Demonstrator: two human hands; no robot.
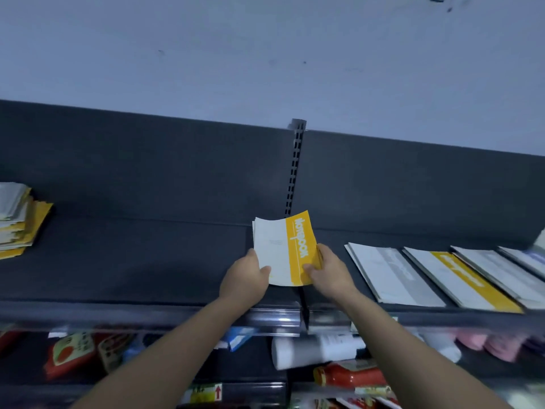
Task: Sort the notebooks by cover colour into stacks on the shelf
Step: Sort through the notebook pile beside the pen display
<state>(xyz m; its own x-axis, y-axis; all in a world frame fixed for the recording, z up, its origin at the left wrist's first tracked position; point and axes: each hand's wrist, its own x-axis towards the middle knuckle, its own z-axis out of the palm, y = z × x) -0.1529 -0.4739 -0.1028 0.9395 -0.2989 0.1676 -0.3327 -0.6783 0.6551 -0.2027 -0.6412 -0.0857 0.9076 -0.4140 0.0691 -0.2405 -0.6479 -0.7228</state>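
Observation:
A white notebook with a yellow band is held above the middle of the dark shelf. My left hand grips its lower left edge and my right hand grips its lower right edge. A stack of yellow notebooks lies at the far left of the shelf. On the right, several notebooks lie overlapping in a row: a grey-banded one, a yellow-banded one and more grey ones running to the frame edge.
A slotted metal upright divides the shelf's back panel behind the held notebook. A clear price rail runs along the shelf's front edge. The lower shelf holds red packets, a white tube and pink items.

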